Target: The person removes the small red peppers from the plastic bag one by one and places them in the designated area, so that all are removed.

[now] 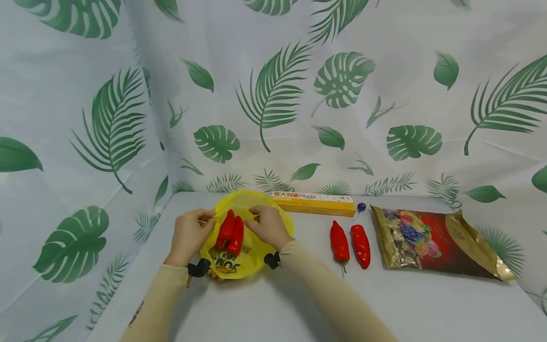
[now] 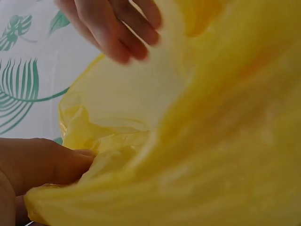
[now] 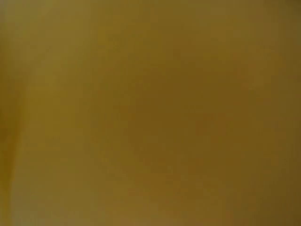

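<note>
**Yellow bag held open, two peppers inside**

Yellow thin plastic forms the bag (image 1: 239, 259), which lies on the grey table (image 1: 299, 304) near its left side, mouth turned up and away from the person. Two red peppers (image 1: 230, 233) are seen inside, side by side and touching, stems hidden. The bag rim is pinched by the left hand (image 1: 190, 236) at the left edge and by the right hand (image 1: 269, 225) at the right edge, so the mouth is spread between them. In the left wrist view the film is seen crumpled under the thumb (image 2: 56, 162), translucent and glossy; the right wrist view is filled by blurred yellow-brown only.

Dark print is carried on the bag front; letters like "SUN" can be made out, upside down, the rest unreadable.

Two more peppers (image 1: 350, 244) lie loose to the right of the bag, apart from it. Behind them a long yellow box (image 1: 314, 203) is marked "PASTA" beside Chinese characters. A red and gold pouch (image 1: 436, 242) with printed fruit lies flat at far right.
</note>
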Demonstrator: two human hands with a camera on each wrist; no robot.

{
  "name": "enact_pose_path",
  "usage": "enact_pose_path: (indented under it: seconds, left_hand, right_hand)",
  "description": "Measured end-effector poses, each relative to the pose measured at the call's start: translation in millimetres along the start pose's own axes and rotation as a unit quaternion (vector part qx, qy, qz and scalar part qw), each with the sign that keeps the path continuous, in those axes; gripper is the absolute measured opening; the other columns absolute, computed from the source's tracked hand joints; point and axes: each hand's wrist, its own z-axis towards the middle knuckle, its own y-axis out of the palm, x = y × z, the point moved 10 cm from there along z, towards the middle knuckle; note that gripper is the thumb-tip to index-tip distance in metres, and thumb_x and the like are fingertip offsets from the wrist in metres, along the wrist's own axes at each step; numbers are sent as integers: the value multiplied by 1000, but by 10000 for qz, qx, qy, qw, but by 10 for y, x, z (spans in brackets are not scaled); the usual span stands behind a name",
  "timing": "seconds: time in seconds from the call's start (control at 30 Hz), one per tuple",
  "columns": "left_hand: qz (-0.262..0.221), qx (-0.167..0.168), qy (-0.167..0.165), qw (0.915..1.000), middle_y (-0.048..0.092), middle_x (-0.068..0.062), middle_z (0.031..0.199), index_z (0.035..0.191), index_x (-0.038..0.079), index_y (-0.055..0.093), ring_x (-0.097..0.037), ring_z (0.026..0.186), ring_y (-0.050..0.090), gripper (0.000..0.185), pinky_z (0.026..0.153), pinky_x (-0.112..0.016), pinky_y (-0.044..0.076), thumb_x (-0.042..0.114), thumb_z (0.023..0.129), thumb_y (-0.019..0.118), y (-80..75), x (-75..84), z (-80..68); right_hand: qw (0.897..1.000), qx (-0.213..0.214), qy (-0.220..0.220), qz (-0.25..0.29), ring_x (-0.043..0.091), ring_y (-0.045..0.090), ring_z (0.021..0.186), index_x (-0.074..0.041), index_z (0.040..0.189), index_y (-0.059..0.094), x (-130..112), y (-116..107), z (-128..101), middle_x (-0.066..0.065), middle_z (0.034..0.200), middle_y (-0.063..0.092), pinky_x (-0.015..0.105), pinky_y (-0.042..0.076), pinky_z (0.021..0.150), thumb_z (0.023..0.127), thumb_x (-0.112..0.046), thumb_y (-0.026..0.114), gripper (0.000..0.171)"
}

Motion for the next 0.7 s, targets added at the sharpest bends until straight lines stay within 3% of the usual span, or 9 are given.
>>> enact_pose_path:
  seconds: [0.1, 0.27, 0.4, 0.5, 0.7]
  left_hand:
    - [23, 91, 60, 9999, 80, -15, 96, 108, 4, 80, -27, 84, 76, 18, 69, -36, 64, 11, 92, 77, -18, -8, -9]
    - [16, 106, 176, 9998, 80, -14, 94, 107, 5, 81, -26, 82, 77, 17, 68, -35, 64, 10, 91, 78, -21, 19, -17]
    - [4, 63, 72, 10000, 80, -12, 95, 107, 6, 81, -25, 83, 77, 16, 70, -36, 65, 10, 91, 78, -18, -8, -29]
    - [15, 40, 15, 10000, 80, -12, 95, 106, 7, 81, -25, 83, 77, 15, 71, -36, 65, 11, 92, 78, -4, -17, -38]
    - [75, 75, -28, 9999, 80, -12, 95, 107, 6, 80, -25, 83, 77, 16, 71, -36, 65, 11, 92, 77, -47, -49, -47]
  right_hand:
    - [9994, -273, 167, 130, 34, 74, 106, 5, 134, 66, -33, 245, 91, 20, 130, 72, 45, 63, 92, 98, -26, 72, 47]
    - [9993, -181, 313, -63, 29, 73, 101, 7, 131, 66, -54, 480, 230, 21, 123, 75, 42, 63, 91, 96, -28, 74, 50]
    - [9990, -81, 423, -136, 22, 70, 80, 3, 108, 72, -61, 627, 307, 14, 96, 76, 34, 62, 71, 93, -28, 76, 34]
    - [9986, -21, 492, -184, 17, 60, 64, -6, 87, 66, -39, 691, 327, 6, 75, 66, 28, 52, 56, 90, -27, 77, 24]
    - [9982, -3, 502, -313, 16, 57, 62, -8, 84, 64, -65, 776, 373, 2, 71, 62, 27, 48, 56, 86, -26, 79, 23]
